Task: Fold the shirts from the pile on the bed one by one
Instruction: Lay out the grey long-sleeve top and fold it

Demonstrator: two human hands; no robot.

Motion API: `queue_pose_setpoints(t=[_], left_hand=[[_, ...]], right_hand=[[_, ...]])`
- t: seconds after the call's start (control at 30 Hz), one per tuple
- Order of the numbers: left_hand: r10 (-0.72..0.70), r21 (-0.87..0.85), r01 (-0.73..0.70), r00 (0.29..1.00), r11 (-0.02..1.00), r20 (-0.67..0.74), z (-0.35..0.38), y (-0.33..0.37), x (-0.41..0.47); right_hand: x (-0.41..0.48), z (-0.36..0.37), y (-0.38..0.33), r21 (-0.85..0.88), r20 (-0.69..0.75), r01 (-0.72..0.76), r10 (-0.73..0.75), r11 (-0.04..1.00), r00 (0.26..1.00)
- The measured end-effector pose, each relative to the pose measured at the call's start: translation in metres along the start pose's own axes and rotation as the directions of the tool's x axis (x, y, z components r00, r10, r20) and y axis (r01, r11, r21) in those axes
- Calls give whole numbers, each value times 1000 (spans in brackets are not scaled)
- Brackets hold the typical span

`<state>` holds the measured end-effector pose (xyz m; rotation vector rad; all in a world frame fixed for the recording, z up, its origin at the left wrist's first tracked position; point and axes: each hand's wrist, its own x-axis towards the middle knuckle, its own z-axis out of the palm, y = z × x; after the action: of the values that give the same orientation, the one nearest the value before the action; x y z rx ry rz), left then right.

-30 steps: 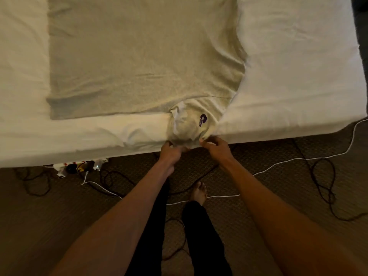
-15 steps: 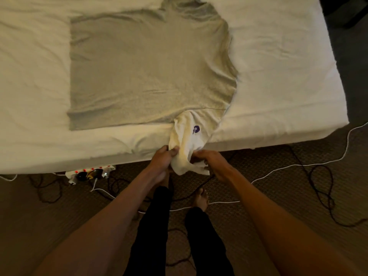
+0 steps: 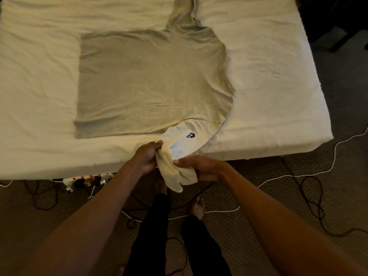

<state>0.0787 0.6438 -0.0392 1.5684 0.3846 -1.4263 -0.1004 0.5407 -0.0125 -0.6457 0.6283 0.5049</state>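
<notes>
Shirt (image 3: 151, 82): grey, spread flat on bed, body mostly smooth, a few creases, hem side to the left.
Bed (image 3: 268, 86): white sheet, wrinkled, shirt lies about mid-width, near the front edge.
Near sleeve (image 3: 185, 144): paler cream cloth, comes off shirt's near right corner, runs over bed's front edge, loose end hangs below both hands above the floor.
Logo (image 3: 190, 135): small purple mark with lettering on the sleeve, just above the hands; text too small to read.
Far sleeve (image 3: 183, 14): bunched, points away toward top of view.
Left hand (image 3: 146, 158): fingers curled round sleeve cloth, gripping it at the bed edge.
Right hand (image 3: 199, 166): thumb on top, fingers under, pinching sleeve lower down, just beside left hand.
Legs (image 3: 153, 226): black trousers, bare feet on floor under the hands.
Floor (image 3: 258, 206): brown carpet.
Power strip (image 3: 87, 181): white, on the floor at bed's edge, left of the arms, plugs in it.
White cable (image 3: 298, 175): runs across the carpet to the right.
Dark cables (image 3: 312, 198): looped on the right side of the carpet.
</notes>
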Motion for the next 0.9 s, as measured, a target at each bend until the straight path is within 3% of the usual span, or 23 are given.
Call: queue_pose_setpoints(t=[0.2,0.27,0.37,0.5,0.57,0.7,0.8,0.9], left_hand=[[-1,-2,1,997,1000,-75,-9,2,-8],[-61,-48,62,998,997,35,-7,-2,-21],[-145,-116,179,956,977,254,-8,-18,-41],[-166,-144,270,850,952,500,-22,-30,-58],[-136,-93,226,815,970,563,-27,-22,-62],[-82,187,-16,858,982,507,-28,23,-61],[-15,384,-168,902,908,431,-21,86,-61],[124,381,-283,912,880,390,-12,161,-51]], right_hand=[[0,2,-14,-130,29,-142,147,981,989],[7,0,-16,-122,8,-163,165,979,986],[14,1,-23,-20,-26,-65,64,998,998],[25,1,-39,109,-263,117,-85,987,961],[26,0,-51,157,-419,222,-139,962,897],[21,-6,-83,113,-629,302,-168,946,759],[17,-8,-123,37,-673,303,-201,952,712],[20,-5,-180,-44,-689,351,-282,936,667]])
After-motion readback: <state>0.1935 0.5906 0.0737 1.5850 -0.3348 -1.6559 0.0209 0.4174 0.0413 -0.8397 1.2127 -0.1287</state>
